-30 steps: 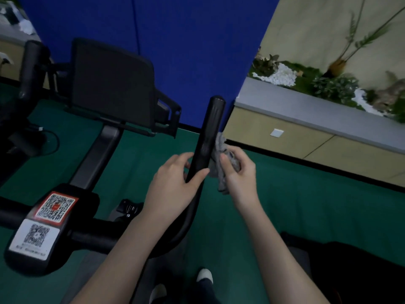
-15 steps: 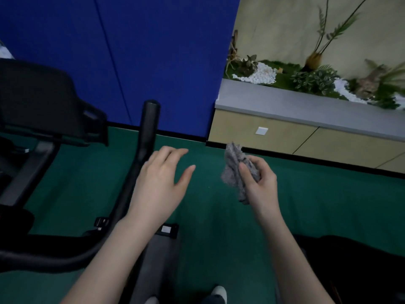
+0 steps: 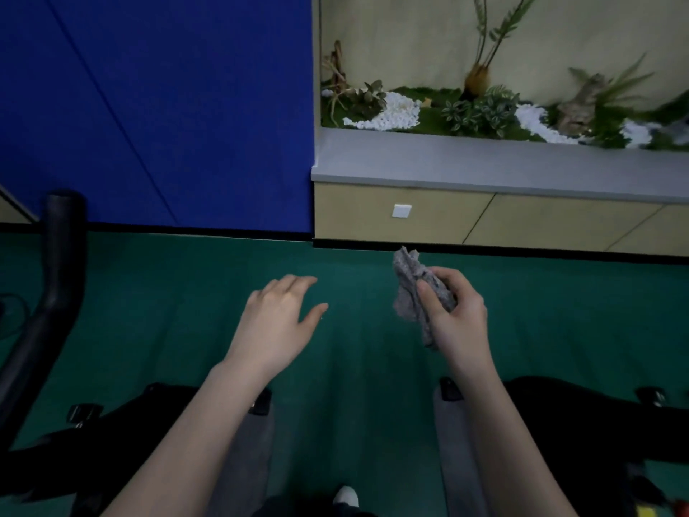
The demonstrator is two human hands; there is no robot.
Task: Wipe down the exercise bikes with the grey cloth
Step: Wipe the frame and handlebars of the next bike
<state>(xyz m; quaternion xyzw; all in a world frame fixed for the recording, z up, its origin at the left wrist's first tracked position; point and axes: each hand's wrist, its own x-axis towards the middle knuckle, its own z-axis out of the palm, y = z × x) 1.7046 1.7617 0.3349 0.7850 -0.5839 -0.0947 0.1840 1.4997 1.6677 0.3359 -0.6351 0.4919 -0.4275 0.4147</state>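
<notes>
Handlebar (image 3: 56, 278) has slid to the far left edge since the last frame; both hands are now clear of it, over the green floor (image 3: 167, 300). Right hand (image 3: 460, 324) pinches the bunched grey cloth (image 3: 408, 285), long axis roughly vertical, top corner pointing up toward the planter ledge (image 3: 484, 166); left hand (image 3: 277, 324) is open, relaxed, empty, near the cloth but apart. Black bike base (image 3: 112, 423) sits low left, second bike (image 3: 596, 416) low right.

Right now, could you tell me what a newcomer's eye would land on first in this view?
The right hand gripping the crumpled grey cloth mid-frame, with the open left hand beside it over the green floor. Behind, a bright blue wall meets a planter ledge with white pebbles; a black handlebar curves at far left.
</notes>
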